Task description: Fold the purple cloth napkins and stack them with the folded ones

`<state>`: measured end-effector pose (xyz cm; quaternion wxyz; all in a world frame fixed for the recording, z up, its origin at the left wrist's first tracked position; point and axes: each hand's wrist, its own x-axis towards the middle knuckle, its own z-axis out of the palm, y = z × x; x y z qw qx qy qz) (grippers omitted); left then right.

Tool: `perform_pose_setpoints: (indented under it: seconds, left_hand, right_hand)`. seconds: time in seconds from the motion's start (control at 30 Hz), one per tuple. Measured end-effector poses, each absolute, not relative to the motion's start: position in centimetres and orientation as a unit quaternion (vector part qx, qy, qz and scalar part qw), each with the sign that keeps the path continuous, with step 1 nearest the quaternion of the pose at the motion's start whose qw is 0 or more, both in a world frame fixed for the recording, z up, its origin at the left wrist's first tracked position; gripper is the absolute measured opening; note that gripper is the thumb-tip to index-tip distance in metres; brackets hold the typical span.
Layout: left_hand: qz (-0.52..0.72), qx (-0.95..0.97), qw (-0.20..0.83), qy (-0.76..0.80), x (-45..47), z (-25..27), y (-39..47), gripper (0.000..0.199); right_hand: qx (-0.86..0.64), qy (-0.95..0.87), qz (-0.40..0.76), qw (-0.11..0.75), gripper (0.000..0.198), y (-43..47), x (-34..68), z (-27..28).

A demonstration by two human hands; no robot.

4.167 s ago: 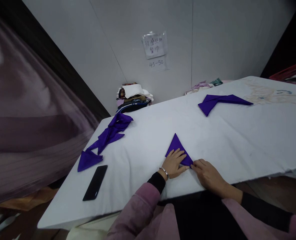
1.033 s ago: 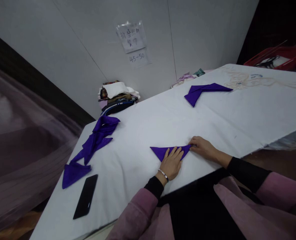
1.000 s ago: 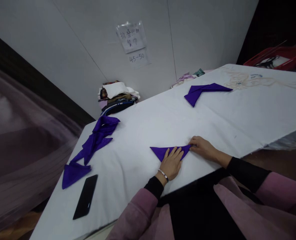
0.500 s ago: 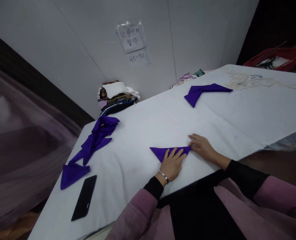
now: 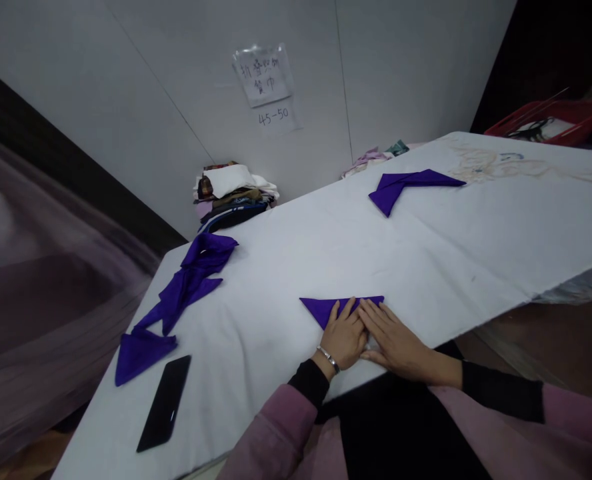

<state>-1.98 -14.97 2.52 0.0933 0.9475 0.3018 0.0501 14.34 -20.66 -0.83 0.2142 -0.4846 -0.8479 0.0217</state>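
A purple cloth napkin [image 5: 321, 308], folded into a triangle, lies near the front edge of the white-covered table. Flat on its middle rests my left hand [image 5: 345, 337], fingers stretched out, a silver bracelet on the wrist. My right hand [image 5: 393, 340] lies beside it with fingers extended over the napkin's right part, touching or nearly touching the left fingers. Both hands hide much of the napkin's lower portion. Farther back on the right is a folded purple napkin [image 5: 401, 185] in a bent shape. Loose, crumpled purple napkins [image 5: 186, 287] lie along the table's left side.
A black phone [image 5: 165, 403] lies at the front left of the table [image 5: 276, 267]. Stacked folded cloths [image 5: 236, 197] stand beyond the far edge by the wall. Handwritten paper signs [image 5: 266, 77] hang on the wall. A red basket [image 5: 551, 120] is at the far right.
My right hand has moved from the napkin's right corner down and left, and now lies flat beside my left hand. My left hand stays on the napkin.
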Motion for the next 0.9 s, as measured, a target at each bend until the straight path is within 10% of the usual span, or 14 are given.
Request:
perform_pose_setpoints:
  seconds: [0.9]
  left_hand:
    - [0.128,0.829,0.082,0.538,-7.8,2.6,-11.1,0.019]
  right_hand:
    - [-0.445,-0.884,0.029,0.142,0.071,-17.3,20.4,-0.8]
